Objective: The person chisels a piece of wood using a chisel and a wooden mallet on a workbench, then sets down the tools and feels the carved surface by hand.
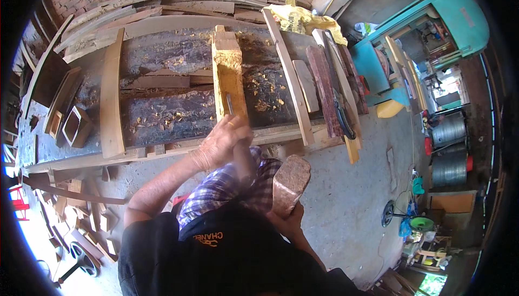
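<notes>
My left hand (224, 140) is wrapped round a chisel (230, 104). The chisel's metal blade stands in a long hollow cut in a yellowish wood block (231, 71), and its handle is blurred below my fist. The block lies across the dark workbench, its far end uncut. Low on the right, my right hand (289, 221) grips a block-shaped wooden mallet (292, 179), held up near my lap and apart from the chisel. Part of the right-hand fingers is hidden behind the mallet and my shirt.
Wood chips litter the dark bench (162, 114). A pale board (112, 93) lies across its left, near a hollow wooden frame (75, 126). On the right are several planks and a handsaw (341, 114). Beyond stands a turquoise machine (465, 20); offcuts (81, 209) cover the floor at left.
</notes>
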A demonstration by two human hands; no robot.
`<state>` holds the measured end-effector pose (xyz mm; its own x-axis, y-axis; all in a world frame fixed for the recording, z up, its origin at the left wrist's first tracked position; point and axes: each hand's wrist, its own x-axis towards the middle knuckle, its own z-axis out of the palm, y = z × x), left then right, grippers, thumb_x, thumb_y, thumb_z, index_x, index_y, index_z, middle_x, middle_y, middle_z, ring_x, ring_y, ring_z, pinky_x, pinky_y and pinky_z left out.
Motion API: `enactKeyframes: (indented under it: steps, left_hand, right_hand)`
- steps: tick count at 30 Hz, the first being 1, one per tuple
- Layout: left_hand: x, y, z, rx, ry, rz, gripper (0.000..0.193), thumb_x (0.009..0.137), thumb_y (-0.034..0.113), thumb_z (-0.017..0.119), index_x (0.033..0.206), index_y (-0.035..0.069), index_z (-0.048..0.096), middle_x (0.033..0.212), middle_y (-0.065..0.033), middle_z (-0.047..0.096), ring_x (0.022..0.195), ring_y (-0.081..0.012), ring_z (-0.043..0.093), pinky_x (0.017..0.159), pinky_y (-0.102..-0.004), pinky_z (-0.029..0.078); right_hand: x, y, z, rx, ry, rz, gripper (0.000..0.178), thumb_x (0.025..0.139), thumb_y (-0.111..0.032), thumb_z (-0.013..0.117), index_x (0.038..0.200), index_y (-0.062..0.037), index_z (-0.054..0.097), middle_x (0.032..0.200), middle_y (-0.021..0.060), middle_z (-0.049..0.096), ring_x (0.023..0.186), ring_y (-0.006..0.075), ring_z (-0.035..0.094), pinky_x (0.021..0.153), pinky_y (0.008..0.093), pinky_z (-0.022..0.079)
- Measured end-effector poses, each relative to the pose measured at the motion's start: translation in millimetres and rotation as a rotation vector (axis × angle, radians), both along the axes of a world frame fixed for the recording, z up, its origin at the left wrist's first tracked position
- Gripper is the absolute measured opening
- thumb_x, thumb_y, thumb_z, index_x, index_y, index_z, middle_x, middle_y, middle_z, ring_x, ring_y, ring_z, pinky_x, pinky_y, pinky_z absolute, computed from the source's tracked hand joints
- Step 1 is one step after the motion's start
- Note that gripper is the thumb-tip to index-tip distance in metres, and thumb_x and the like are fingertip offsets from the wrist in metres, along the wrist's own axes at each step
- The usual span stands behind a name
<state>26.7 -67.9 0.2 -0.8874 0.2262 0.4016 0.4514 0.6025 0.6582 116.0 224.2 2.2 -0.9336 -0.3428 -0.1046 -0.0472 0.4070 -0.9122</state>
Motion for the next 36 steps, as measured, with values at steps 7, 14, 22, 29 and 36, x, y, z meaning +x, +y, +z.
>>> enactKeyframes:
  steps: [7,14,22,29,36]
  left_hand:
    - [-4,-6,-3,-0.038,-0.032,0.032,0.029,0.071,0.005,0.073,0.095,0.012,0.058,0.103,-0.0076,0.056,0.101,-0.0298,0.052,0.092,-0.0420,0.046]
    - [-18,-22,-34,-0.081,0.046,0.092,0.022,0.074,0.004,0.069,0.093,0.010,0.060,0.102,-0.0097,0.055,0.102,-0.0316,0.052,0.090,-0.0433,0.045]
    - [-8,-1,2,0.035,-0.029,0.013,0.027,0.072,0.005,0.072,0.094,0.011,0.057,0.098,-0.0084,0.055,0.100,-0.0305,0.053,0.088,-0.0437,0.045]
    - [-11,-7,-1,-0.006,-0.058,0.031,0.028,0.072,0.008,0.075,0.094,0.011,0.059,0.098,-0.0075,0.056,0.100,-0.0299,0.053,0.092,-0.0425,0.044]
    - [-19,-18,-20,-0.038,-0.067,0.057,0.027,0.072,0.007,0.073,0.094,0.012,0.059,0.095,-0.0073,0.057,0.098,-0.0301,0.052,0.089,-0.0421,0.043]
  right_hand:
    - [-14,21,-5,-0.105,-0.028,0.116,0.048,0.066,-0.019,0.082,0.105,-0.0006,0.062,0.092,0.0049,0.066,0.087,0.0121,0.061,0.076,0.0319,0.051]
    - [-14,-15,-27,0.053,-0.092,-0.085,0.062,0.071,-0.032,0.083,0.116,0.0024,0.056,0.101,0.0182,0.067,0.092,0.0280,0.066,0.082,0.0377,0.052]
    - [5,20,-14,0.085,-0.063,0.046,0.064,0.068,-0.024,0.086,0.116,0.0042,0.054,0.104,0.0172,0.067,0.096,0.0264,0.067,0.084,0.0375,0.053]
    - [5,17,-14,0.033,-0.001,0.047,0.069,0.068,-0.033,0.085,0.118,0.0022,0.054,0.104,0.0122,0.067,0.096,0.0258,0.067,0.085,0.0370,0.053]
    - [-27,-30,-13,0.000,-0.069,-0.066,0.041,0.075,-0.014,0.076,0.108,0.0006,0.057,0.084,0.0054,0.064,0.079,0.0152,0.062,0.070,0.0322,0.051]
